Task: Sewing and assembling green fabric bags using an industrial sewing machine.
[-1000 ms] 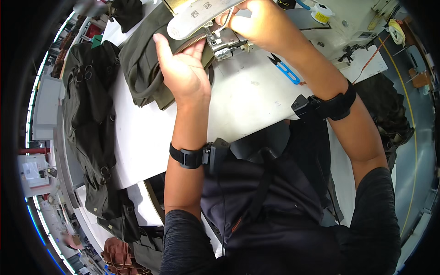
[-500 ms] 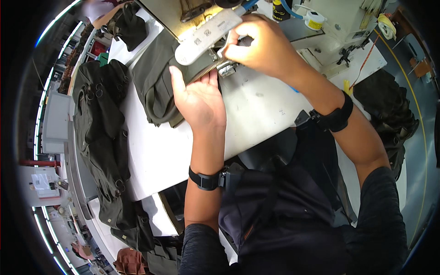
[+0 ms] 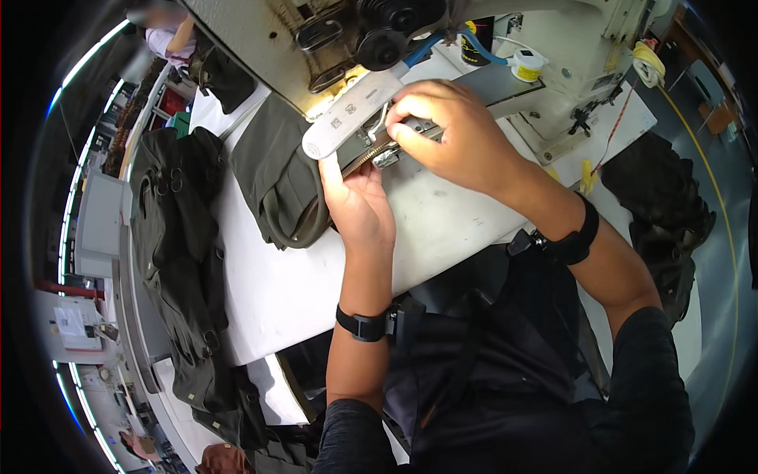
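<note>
Both hands nearer than before, right hand (image 3: pixel 454 138) fingers pinched on zipper (image 3: pixel 365 160), left hand (image 3: pixel 357 207) fingers flat beneath.

Garment sewing workshop. Evidence: industrial sewing machine (image 3: pixel 332 39), cream body with black knobs, directly above both hands; white work table (image 3: pixel 292 292) beneath hands; olive fabric piece (image 3: pixel 276 174) just left of left hand (image 3: pixel 359 209); stack of dark finished garments (image 3: pixel 178 253) farther left; thread spool (image 3: pixel 527 65) beyond right hand (image 3: pixel 454 138); second dark garment heap (image 3: pixel 671 213) far right.
</note>
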The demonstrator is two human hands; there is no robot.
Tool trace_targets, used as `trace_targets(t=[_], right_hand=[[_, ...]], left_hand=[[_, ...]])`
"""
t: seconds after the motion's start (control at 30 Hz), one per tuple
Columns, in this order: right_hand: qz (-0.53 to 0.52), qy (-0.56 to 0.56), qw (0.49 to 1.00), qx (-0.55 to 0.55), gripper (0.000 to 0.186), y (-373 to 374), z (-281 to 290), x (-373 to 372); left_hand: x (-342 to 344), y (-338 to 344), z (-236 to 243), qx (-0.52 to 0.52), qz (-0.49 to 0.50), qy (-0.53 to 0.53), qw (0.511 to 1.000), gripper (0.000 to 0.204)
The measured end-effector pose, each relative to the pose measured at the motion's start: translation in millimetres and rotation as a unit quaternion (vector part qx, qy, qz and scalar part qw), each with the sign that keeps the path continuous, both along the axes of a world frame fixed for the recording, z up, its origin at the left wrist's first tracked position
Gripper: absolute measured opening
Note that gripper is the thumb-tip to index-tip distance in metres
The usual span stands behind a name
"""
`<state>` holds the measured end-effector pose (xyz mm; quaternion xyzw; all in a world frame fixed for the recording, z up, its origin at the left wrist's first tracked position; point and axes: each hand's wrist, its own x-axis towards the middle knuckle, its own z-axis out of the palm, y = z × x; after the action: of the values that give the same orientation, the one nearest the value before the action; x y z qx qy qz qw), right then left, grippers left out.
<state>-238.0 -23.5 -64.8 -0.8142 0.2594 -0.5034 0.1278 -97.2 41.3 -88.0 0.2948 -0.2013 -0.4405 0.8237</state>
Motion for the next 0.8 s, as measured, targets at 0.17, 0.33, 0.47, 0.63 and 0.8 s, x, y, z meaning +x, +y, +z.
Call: trace_targets(t=[0.17,0.33,0.47,0.63,0.8], right_hand=[[-0.048,-0.113,0.991,0.044,0.013,42,2,-19],[-0.069,-0.086,0.986,0.127,0.011,42,1,-20],[-0.223,0.051,0.960,-0.163,0.023,8,-4,-1],[-0.172,0.239,0.954,-0.058,0.044,-25,1,24],[-0.143,0.098,0.978,0.119,0.037,-36,6,32]], left_hand=[[11,-14,-1,-0.074,-0.108,-0.010,0.991,0.052],[19,-12,-7,-0.118,-0.187,-0.018,0.975,0.051],[20,-13,-9,-0.082,-0.186,0.033,0.979,0.049],[21,-16,-10,-0.068,-0.181,0.024,0.981,0.049],[22,-18,-11,-0.024,-0.139,-0.013,0.990,0.044]])
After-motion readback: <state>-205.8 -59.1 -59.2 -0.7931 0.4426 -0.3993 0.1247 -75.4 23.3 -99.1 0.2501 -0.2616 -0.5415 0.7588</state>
